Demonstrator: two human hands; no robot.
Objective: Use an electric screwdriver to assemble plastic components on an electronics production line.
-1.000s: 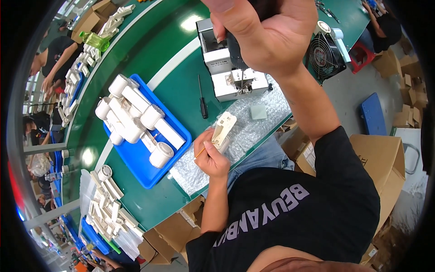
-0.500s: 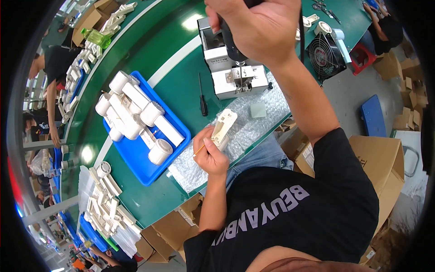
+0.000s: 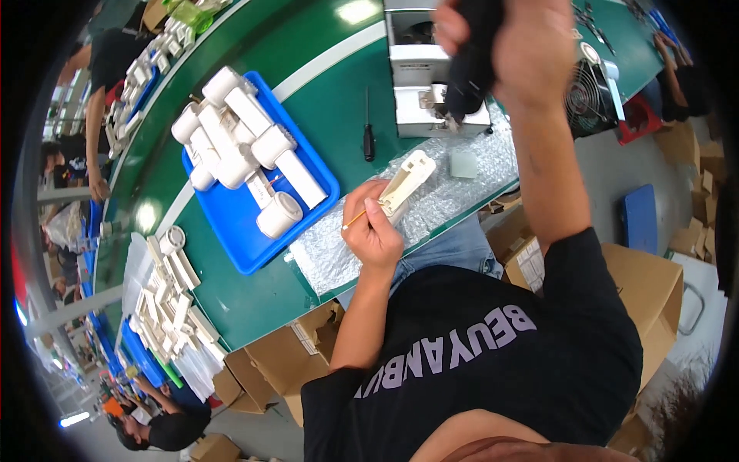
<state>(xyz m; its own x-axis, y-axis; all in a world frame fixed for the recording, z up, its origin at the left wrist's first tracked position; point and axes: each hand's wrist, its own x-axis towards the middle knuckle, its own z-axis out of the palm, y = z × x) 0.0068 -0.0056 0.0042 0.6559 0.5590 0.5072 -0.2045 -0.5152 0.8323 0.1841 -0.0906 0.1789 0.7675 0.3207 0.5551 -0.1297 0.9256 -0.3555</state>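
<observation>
- the left hand (image 3: 374, 231) pinches the lower end of a white housing (image 3: 410, 173), thumb on one side and fingers wrapped round the other; the grip seems chosen to leave the hollow face and upper end uncovered.
- a thin orange strand (image 3: 355, 219) pokes out by the thumb; whether it is wire or a stick, and whether it joins the housing, i cannot tell.
- the housing is held up over bubble wrap (image 3: 327, 266), laid there probably to spare the surfaces from scratches; a pale square block (image 3: 463, 164) rests on it.
- the right hand (image 3: 535, 58), blurred and partly cut off by the upper edge, is closed around a black driver (image 3: 473, 61), tilted with its lower end in front of a white machine (image 3: 416, 68). hand and driver hide part of that machine, so contact at the tip is unclear.
- a screwdriver (image 3: 369, 142) lies on the green table, seemingly parked within reach.
- to the left, a blue tray (image 3: 239, 240) keeps white assemblies (image 3: 231, 158) together; they overlap, so a count is unsure.
- farther left, a heap of white pieces (image 3: 173, 304) is too jumbled to separate.
</observation>
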